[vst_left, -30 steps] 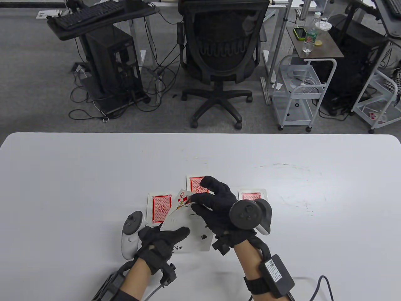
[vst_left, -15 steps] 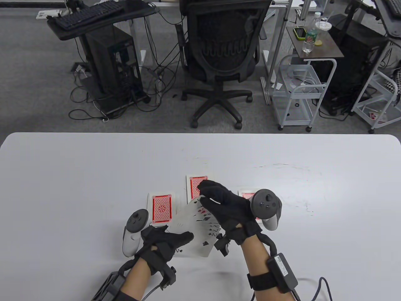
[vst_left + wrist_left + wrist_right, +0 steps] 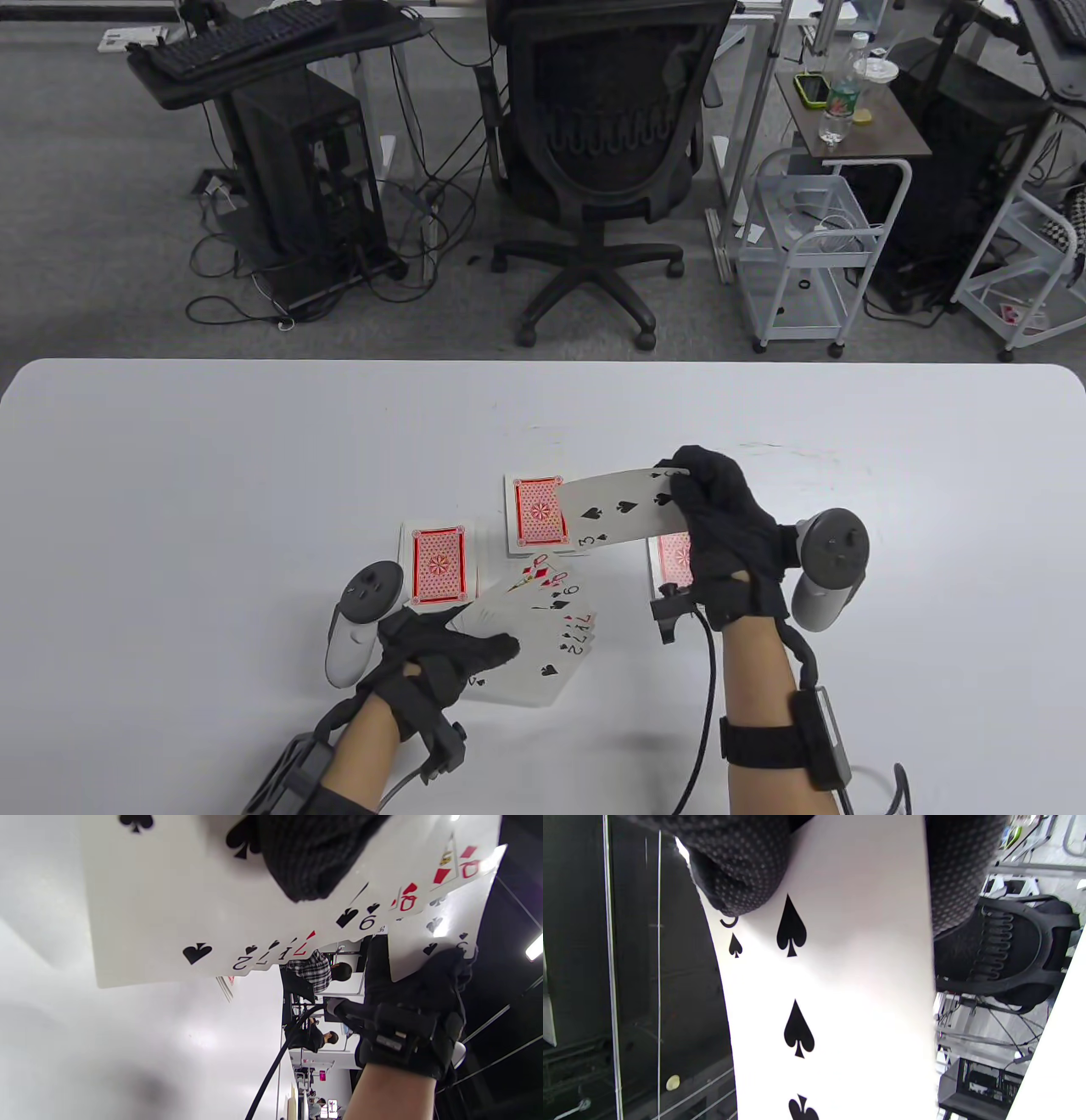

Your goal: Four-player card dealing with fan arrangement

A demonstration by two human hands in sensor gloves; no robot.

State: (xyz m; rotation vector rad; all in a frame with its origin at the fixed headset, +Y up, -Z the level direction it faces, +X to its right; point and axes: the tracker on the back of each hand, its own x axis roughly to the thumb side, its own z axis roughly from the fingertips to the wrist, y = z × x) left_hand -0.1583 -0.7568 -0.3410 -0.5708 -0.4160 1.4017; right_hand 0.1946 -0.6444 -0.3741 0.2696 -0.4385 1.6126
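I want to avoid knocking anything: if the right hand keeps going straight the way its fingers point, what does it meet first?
Probably nothing soon. The right hand, pinching the three of spades, points toward the table's far edge, and that stretch looks bare. Its height above the table is unclear.

Behind the white table stands a black office chair on the grey carpet. On its left is a computer tower under a keyboard; on its right, a white cart and a side table with bottles.
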